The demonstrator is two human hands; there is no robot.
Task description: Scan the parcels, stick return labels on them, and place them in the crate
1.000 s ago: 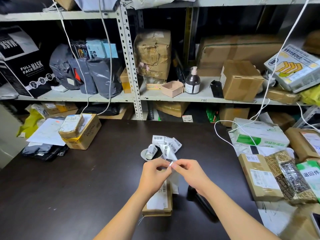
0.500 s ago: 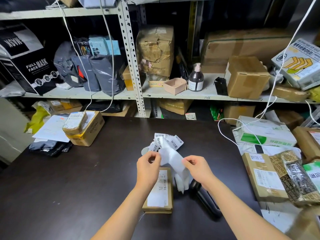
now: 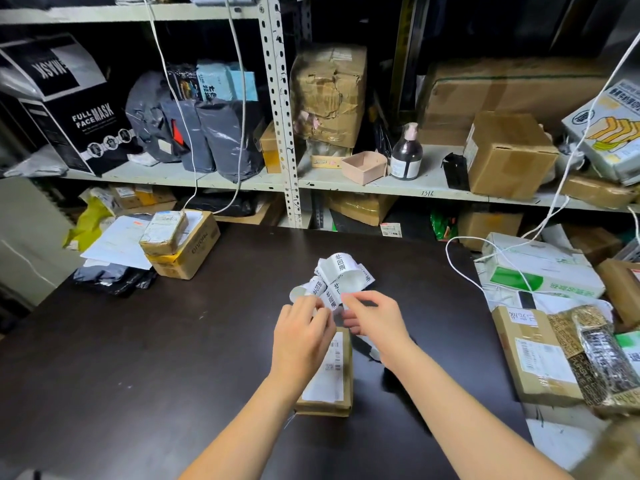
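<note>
Brown cardboard parcel [image 3: 331,377] lies flat on the dark counter [image 3: 138,358] (white shipping slip up), just under the left grip [image 3: 303,337] and right grip [image 3: 375,322], both pinching the curled strip of return labels [image 3: 341,275] above its far end.

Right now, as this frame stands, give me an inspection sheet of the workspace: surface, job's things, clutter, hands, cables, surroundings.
Surface: dark table, scuffed, bare at front left.
Job's things: small parcel with a white shipping label lies flat under the hands; return-label strip lies crumpled just behind it; more parcels piled at right. Crate: nothing seen.
Clutter: boxes and papers at the far left corner.
Hands: left hand and right hand both pinch the label strip above the parcel.
Cables: white cables hang past the shelving; one loops onto the table's right side.
Surroundings: metal shelving packed with cartons, grey bags and a dark bottle.
</note>
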